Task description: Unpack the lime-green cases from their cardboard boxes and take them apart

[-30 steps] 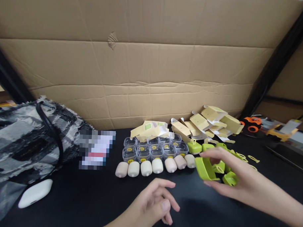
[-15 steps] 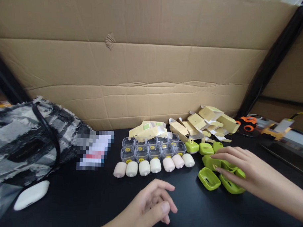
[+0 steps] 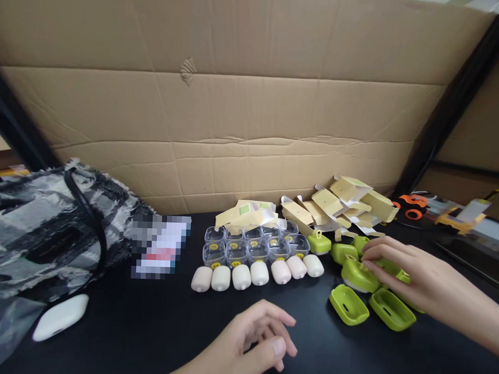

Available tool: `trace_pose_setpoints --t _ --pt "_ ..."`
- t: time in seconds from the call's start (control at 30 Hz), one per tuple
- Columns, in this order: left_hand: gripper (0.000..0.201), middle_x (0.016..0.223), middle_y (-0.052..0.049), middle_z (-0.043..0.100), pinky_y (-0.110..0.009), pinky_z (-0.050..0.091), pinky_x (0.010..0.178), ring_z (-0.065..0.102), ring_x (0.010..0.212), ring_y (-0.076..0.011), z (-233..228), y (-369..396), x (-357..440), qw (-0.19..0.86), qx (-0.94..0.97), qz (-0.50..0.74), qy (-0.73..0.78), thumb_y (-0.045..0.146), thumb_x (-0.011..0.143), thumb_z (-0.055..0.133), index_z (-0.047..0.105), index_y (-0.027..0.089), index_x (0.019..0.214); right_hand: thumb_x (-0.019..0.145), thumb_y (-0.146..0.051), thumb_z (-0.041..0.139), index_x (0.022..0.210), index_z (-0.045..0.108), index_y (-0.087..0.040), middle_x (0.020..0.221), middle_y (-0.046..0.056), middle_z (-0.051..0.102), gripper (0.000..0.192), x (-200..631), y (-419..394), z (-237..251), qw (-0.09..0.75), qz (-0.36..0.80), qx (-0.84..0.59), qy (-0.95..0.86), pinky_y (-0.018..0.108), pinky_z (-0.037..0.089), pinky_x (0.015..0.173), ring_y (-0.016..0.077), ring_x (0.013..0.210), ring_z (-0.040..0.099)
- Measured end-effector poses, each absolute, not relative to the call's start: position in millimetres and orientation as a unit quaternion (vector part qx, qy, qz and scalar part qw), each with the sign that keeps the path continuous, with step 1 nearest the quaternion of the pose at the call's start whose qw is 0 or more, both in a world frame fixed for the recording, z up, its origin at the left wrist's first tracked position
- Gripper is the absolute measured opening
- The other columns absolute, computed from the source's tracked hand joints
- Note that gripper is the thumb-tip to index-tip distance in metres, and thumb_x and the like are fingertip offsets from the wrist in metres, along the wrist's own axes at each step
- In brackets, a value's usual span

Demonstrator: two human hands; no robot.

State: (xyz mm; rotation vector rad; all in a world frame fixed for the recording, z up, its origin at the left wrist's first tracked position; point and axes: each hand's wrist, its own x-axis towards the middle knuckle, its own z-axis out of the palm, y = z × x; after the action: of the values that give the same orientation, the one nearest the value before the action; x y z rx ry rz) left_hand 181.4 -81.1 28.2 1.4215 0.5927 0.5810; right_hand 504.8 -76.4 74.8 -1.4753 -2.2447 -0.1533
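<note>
My right hand (image 3: 410, 271) reaches in from the right and its fingertips pinch a lime-green case piece (image 3: 358, 275) lifted just off the black table (image 3: 146, 325). Two open green case halves (image 3: 349, 304) (image 3: 391, 308) lie in front of it, hollow side up. More green pieces (image 3: 319, 242) sit behind. My left hand (image 3: 254, 340) rests low at the front centre, fingers loosely curled, holding nothing. A row of several cream-pink pods (image 3: 259, 272) lies before a block of small clear boxes (image 3: 251, 244).
A pile of folded yellow cartons (image 3: 347, 204) lies against the cardboard wall (image 3: 251, 127). A grey patterned bag (image 3: 47, 223) and a white oval case (image 3: 60, 317) sit at the left. Orange and yellow items (image 3: 415, 205) lie at the far right.
My right hand set down the green half it held, moved back over the green pile and picked up another green piece. My left hand stayed nearly still.
</note>
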Motion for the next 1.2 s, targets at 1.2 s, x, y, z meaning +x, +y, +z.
trace_pose_setpoints --t 1.2 --pt "0.046 0.117 -0.003 0.057 -0.044 0.035 0.101 0.047 0.121 -0.0299 12 -82 191 0.709 0.599 0.32 0.19 0.037 0.068 0.077 0.057 0.025 0.108 0.082 -0.017 0.062 0.126 0.055 -0.018 0.13 0.011 0.057 0.044 370 -95 86 0.222 0.31 -0.234 -0.894 0.025 0.044 0.099 0.0181 0.12 0.052"
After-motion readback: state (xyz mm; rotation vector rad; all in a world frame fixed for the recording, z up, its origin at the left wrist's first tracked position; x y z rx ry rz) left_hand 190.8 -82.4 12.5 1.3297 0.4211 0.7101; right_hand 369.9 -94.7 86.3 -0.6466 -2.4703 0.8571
